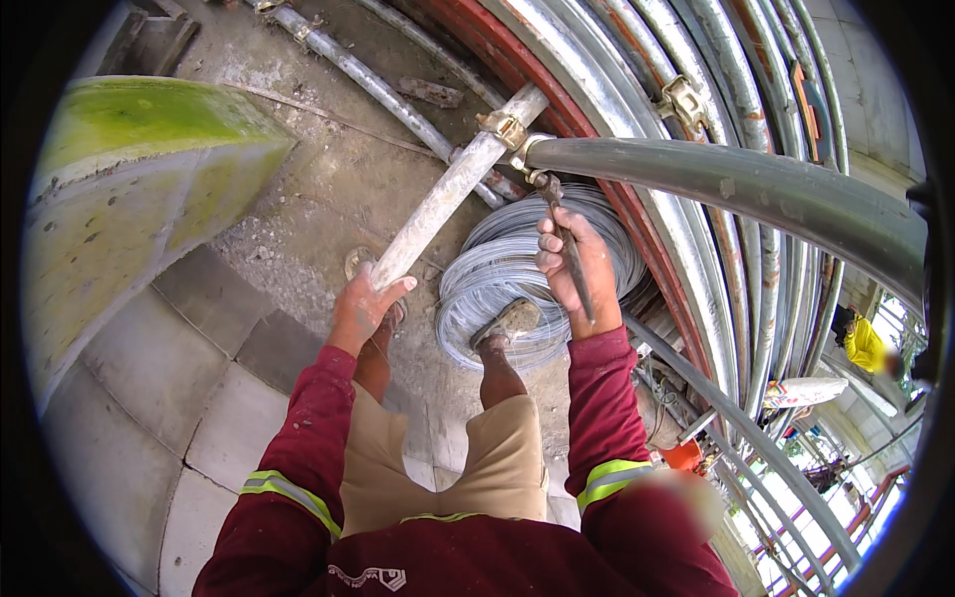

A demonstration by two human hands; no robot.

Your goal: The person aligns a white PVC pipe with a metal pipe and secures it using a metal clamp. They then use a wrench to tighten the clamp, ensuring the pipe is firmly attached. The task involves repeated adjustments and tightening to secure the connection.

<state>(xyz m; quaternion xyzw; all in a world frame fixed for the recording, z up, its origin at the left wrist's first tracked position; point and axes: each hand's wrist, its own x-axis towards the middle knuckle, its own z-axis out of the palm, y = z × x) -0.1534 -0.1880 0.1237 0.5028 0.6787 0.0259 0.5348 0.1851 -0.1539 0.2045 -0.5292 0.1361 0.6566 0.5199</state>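
**a pale pipe (pixel 448 199) in your left hand (pixel 366 313), a wrench (pixel 576 269) in your right hand (pixel 579 239)**

your left fingers wrap around the near end of the pale pipe, with the thumb lying along its side. the pipe slants up and to the right from your grip, and near its far end a metal clamp (pixel 507 131) sits around it, with a short stub of pipe showing beyond.

your right fingers are curled around the dark handle of the wrench, which stands nearly lengthwise in your grip, its tail reaching down over the palm toward the wrist. the wrench head is at the clamp, by the end of a thick grey pipe (pixel 736 179); whether it is seated on a nut is too small to tell. the grey pipe runs off to the right from the clamp, above your right hand.

beneath your right hand lies a large coil of wire (pixel 607 224), and your right shoe (pixel 515 318) is over it. to the right, long silver pipes (pixel 562 55) curve past behind a red bar (pixel 652 264); a second clamp (pixel 682 102) is fixed among them. on your left stand a mossy concrete block (pixel 189 164) and grey floor tiles (pixel 149 348). far to the right is another person in a yellow top (pixel 863 346).
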